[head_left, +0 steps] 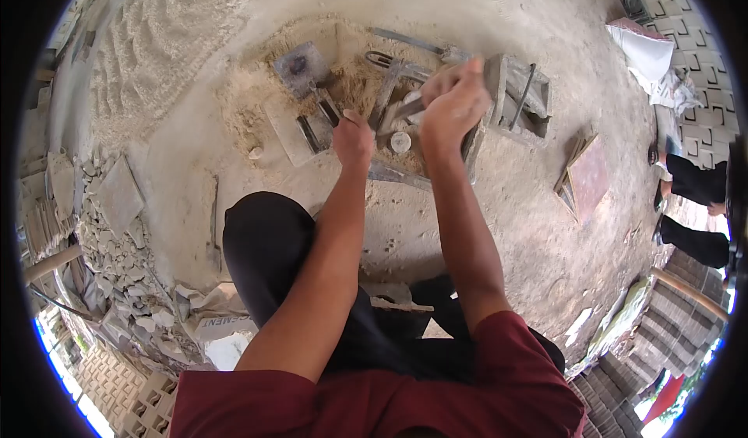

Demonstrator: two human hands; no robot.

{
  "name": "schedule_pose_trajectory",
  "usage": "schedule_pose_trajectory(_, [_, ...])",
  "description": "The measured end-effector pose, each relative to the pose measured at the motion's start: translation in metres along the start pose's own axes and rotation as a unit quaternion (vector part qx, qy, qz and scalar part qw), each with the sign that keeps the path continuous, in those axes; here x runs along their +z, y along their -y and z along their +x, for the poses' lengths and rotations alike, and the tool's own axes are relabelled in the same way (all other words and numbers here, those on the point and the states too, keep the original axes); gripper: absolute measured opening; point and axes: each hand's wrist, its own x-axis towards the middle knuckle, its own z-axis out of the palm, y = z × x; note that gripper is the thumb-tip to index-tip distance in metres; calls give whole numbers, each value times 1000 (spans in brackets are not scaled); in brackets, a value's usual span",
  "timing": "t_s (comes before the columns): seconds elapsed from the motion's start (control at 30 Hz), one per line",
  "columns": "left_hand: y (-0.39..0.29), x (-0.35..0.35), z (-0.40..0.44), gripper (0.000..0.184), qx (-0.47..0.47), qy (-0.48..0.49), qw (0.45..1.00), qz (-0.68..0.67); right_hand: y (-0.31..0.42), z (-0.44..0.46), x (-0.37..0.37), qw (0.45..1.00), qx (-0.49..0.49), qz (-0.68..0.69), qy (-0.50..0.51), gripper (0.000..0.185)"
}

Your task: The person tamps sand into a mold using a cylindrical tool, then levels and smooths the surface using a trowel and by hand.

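My left hand (353, 138) is closed at the near end of a dark metal bar (328, 111), left of a metal mould frame (397, 174). Its fingertips are partly hidden. Smeared by motion, my right hand (454, 107) is above the frame's right part, closed around a flat metal tool (408, 109) that points left. Inside the frame are sandy material and a pale round piece (400, 142). Another dark bar (308, 134) rests on a pale board (287, 132) to the left. A square metal plate (301, 69) lies beyond my left hand.
To the right stands a box-like metal mould (538, 122) with a rod across it. A long flat tool (407, 40) lies behind. Thin boards (588, 174) lie farther right, near other people's legs (693, 188). Sand (156, 56) and rubble (121, 259) cover the left side.
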Motion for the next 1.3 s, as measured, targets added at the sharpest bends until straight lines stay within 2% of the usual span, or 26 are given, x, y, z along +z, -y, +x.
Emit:
schedule_pose_trajectory(0.03, [2,-1,0,62,3,1,1000,-2,-14,4,0,1000,2,0,0,44])
schedule_pose_trajectory(0.1, [3,-2,0,62,8,-3,1000,1,-53,10,-2,996,-86,-9,18,47])
schedule_pose_trajectory(0.13, [1,-1,-1,62,16,-4,1000,1,-51,14,-5,987,-35,-110,112,50])
schedule_pose_trajectory(0.17, [-1,1,1,62,20,-3,1000,-2,-52,24,-8,987,-39,-112,111,50])
schedule_pose_trajectory(0.27, [3,-2,-3,63,-10,-2,1000,-1,-18,45,10,999,-33,7,-25,50])
schedule_pose_trajectory(0.3, [-3,-11,-6,63,-7,11,1000,0,-30,40,7,1000,-21,5,-19,50])
schedule_pose_trajectory(0.37, [-10,-11,-6,62,13,28,1000,-4,-59,53,-3,993,14,-117,25,49])
schedule_pose_trajectory(0.4, [-6,-8,-7,63,10,21,1000,-4,-54,65,-3,986,84,-135,57,43])
schedule_pose_trajectory(0.43, [-4,-5,-3,63,8,8,1000,-5,-44,65,-2,986,78,-135,56,43])
schedule_pose_trajectory(0.53, [4,4,2,64,10,-8,1000,23,-22,26,0,986,-59,-158,21,34])
schedule_pose_trajectory(0.57, [5,5,2,64,8,-8,1000,23,-23,25,2,986,-57,-158,22,34])
schedule_pose_trajectory(0.63, [3,2,4,64,9,12,1000,15,-21,28,6,969,0,-214,119,36])
schedule_pose_trajectory(0.67, [1,3,5,64,14,9,1000,14,-19,29,5,982,72,-156,80,35])
schedule_pose_trajectory(0.7, [0,1,1,64,14,2,1000,21,-16,26,-1,982,71,-154,80,35])
schedule_pose_trajectory(0.77, [2,-2,2,64,6,-9,1000,25,-19,18,-16,985,-9,-167,33,34])
schedule_pose_trajectory(0.83, [0,-1,0,63,-1,15,1000,6,-24,16,-16,984,-1,-161,77,36])
schedule_pose_trajectory(0.9, [-1,-4,-3,63,-5,13,1000,7,-11,19,-12,975,118,-176,67,38])
schedule_pose_trajectory(0.93, [-2,-4,0,63,-10,11,1000,8,20,7,0,980,140,-126,65,38])
schedule_pose_trajectory(0.97, [-2,-5,0,63,-13,9,1000,9,12,-2,-1,980,142,-125,67,38])
schedule_pose_trajectory(1.03, [-1,-4,0,62,5,0,1000,12,-14,-22,-11,974,-7,-215,71,39])
schedule_pose_trajectory(1.07, [-1,-3,-2,62,4,1,1000,9,-23,-25,-17,955,-51,-277,94,39])
schedule_pose_trajectory(1.1, [-2,-2,-2,61,-2,-1,1000,-2,-11,-21,-14,954,-53,-279,95,39])
schedule_pose_trajectory(1.17, [1,-2,1,60,-7,-4,1000,-8,22,-19,-2,968,127,-208,56,39])
schedule_pose_trajectory(1.2, [1,-1,3,60,10,-1,1000,-6,19,-24,-10,975,50,-213,39,40])
schedule_pose_trajectory(1.27, [5,-3,-2,60,21,6,1000,0,-19,-37,-29,974,55,-216,46,41])
schedule_pose_trajectory(1.3, [3,-3,-2,60,3,1,1000,-2,-16,-35,-22,973,50,-219,53,42])
